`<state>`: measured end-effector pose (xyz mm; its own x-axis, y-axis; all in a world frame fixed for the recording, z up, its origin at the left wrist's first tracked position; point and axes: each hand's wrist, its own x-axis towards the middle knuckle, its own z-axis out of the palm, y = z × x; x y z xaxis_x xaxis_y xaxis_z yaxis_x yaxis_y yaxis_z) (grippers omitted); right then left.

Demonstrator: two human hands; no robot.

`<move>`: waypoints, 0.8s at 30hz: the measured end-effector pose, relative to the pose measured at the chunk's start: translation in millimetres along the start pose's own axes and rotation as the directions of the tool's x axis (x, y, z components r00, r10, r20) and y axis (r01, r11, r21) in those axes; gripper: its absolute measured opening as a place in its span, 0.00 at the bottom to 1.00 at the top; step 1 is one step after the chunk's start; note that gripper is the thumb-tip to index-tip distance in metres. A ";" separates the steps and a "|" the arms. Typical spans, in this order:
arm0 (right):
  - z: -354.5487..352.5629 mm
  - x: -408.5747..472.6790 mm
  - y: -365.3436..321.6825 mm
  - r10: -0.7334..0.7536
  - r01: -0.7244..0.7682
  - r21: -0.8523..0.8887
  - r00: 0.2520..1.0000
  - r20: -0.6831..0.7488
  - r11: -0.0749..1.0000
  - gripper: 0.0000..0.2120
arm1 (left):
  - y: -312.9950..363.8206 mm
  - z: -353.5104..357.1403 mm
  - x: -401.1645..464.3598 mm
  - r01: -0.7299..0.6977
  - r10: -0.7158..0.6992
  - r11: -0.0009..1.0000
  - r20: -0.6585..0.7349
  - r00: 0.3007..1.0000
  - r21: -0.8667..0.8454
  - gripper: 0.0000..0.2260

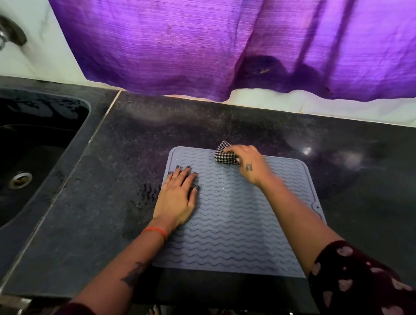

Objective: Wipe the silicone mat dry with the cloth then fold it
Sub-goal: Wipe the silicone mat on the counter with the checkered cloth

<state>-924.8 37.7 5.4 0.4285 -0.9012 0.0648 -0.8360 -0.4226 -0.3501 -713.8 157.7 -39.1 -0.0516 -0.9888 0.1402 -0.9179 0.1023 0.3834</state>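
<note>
A grey-blue silicone mat (pixel 233 219) with wavy ridges lies flat on the dark counter. My left hand (pixel 178 196) rests flat on the mat's left part, fingers straight and spread. My right hand (pixel 248 162) grips a bunched black-and-white checked cloth (pixel 223 154) and holds it against the mat near its far edge. Part of the cloth is hidden under my fingers.
A dark sink (pixel 25 158) with a metal drain (pixel 20 179) lies to the left. A tap (pixel 3 36) sticks out of the wall at top left. A purple curtain (pixel 206 39) hangs behind the counter (pixel 355 162). Wet wavy marks (pixel 149 193) show beside the mat's left edge.
</note>
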 end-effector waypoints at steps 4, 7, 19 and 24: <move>13.7 -14.8 6.4 0.022 -0.021 -0.094 1.000 0.013 0.995 0.37 | 0.8 -0.3 0.5 0.004 -0.004 1.000 -0.005 1.000 -0.002 0.28; 1.9 -0.9 8.5 -0.020 0.020 -0.001 0.998 0.067 1.000 0.33 | 0.3 -0.7 0.5 -0.003 0.003 1.000 -0.002 1.000 -0.004 0.28; -4.2 -22.6 24.8 0.209 -0.212 -0.063 0.976 -0.054 0.975 0.33 | 2.8 -3.6 -0.1 0.003 -0.003 0.999 -0.006 1.000 -0.034 0.25; 13.1 -76.3 6.7 0.250 -0.266 -0.037 0.939 -0.235 0.963 0.30 | 2.7 -3.4 -0.1 0.000 -0.001 0.999 -0.006 1.000 -0.039 0.25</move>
<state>-958.6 104.9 -14.0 0.1127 -0.9748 0.1926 -0.9318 -0.1710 -0.3202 -715.0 158.4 -35.0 -0.0486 -0.9882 0.1456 -0.9019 0.1060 0.4188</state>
